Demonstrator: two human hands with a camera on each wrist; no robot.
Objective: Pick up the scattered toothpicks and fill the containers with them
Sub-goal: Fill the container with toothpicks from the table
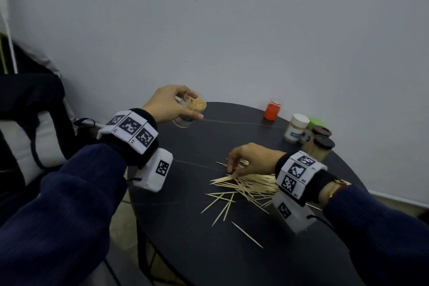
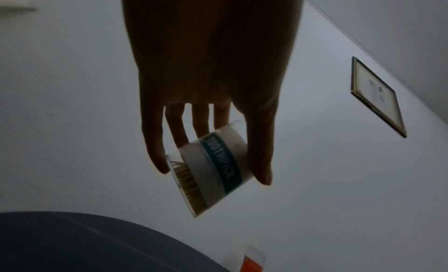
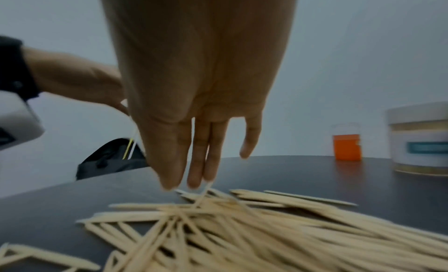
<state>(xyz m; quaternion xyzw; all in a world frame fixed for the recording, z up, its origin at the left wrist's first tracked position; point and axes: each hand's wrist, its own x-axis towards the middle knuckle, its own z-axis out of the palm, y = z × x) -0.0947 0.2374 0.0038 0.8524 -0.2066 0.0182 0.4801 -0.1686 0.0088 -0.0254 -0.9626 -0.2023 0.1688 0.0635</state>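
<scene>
Left hand (image 1: 166,106) grips the tilted cup (image 1: 190,109) far left, while right hand (image 1: 249,158) fingers pinch at the toothpick pile (image 1: 250,184); honestly, grab aligned bunches, not singles.

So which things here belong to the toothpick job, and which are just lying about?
Job: scattered toothpicks; clear container held by left hand; right hand; capped containers.
Lying about: orange jar; dark bag; framed picture.
</scene>
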